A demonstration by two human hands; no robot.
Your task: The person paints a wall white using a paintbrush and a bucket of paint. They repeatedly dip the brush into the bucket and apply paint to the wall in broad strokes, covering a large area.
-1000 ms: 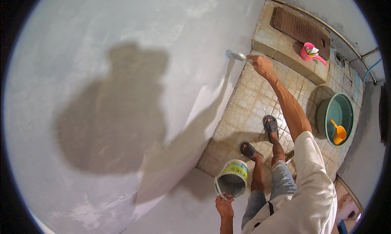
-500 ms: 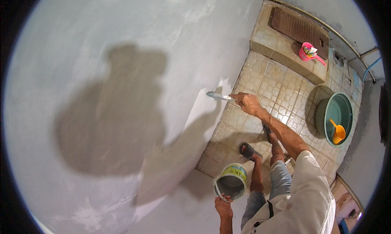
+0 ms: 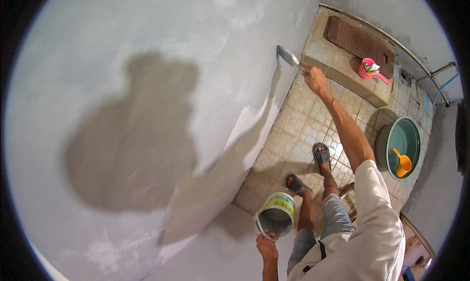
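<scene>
My right hand [image 3: 315, 79] is stretched far forward, its fingers closed round the handle of a paintbrush [image 3: 289, 56]. The brush's wide head lies at the wall, where its shadow meets the tip. Fresh grey coating covers much of this wall [image 3: 245, 75], with a paler patch lower down near the floor edge. Low and near my body, my left hand [image 3: 267, 246] grips the rim of a white bucket [image 3: 275, 217] with a yellow-green label. The bucket tilts with its mouth toward me, and its inside looks grey.
A tiled ledge [image 3: 338, 75] at the far right bears a brown ridged washboard [image 3: 360, 39] and a pink dipper [image 3: 368, 69] with small packets. On the tiled floor [image 3: 293, 119] stands a green tub [image 3: 384, 144] holding an orange dipper [image 3: 403, 166]. My sandalled feet stand between tub and wall.
My right hand has moved forward along the wall with the paintbrush, from beside the pale patch to near the ledge. The bucket in my left hand has shifted only slightly.
</scene>
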